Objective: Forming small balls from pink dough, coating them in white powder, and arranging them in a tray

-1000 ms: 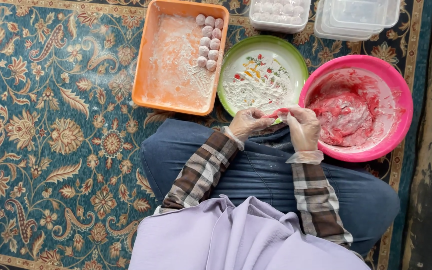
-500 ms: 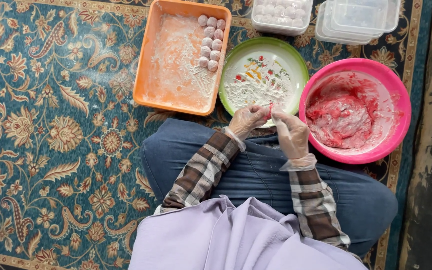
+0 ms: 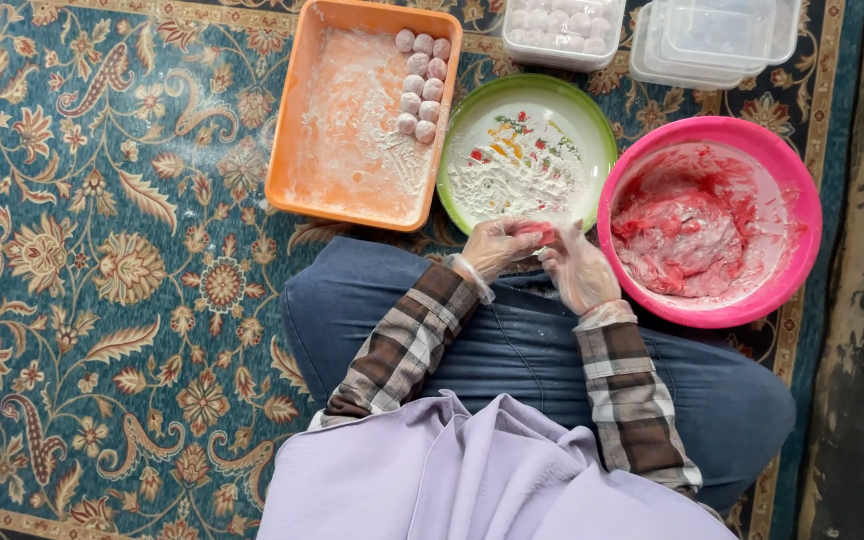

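I held a small lump of pink dough pinched between my left hand and right hand, both gloved and closed around it, just above the near rim of the green plate. It looked soft, sticky and light, best cupped gently in floured fingertips, not squeezed hard.

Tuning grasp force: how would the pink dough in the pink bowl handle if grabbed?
Pink dough likely soft and sticky: it smears the pink bowl's walls. Probably tears off in lumps; the left hand and right hand pinch one.
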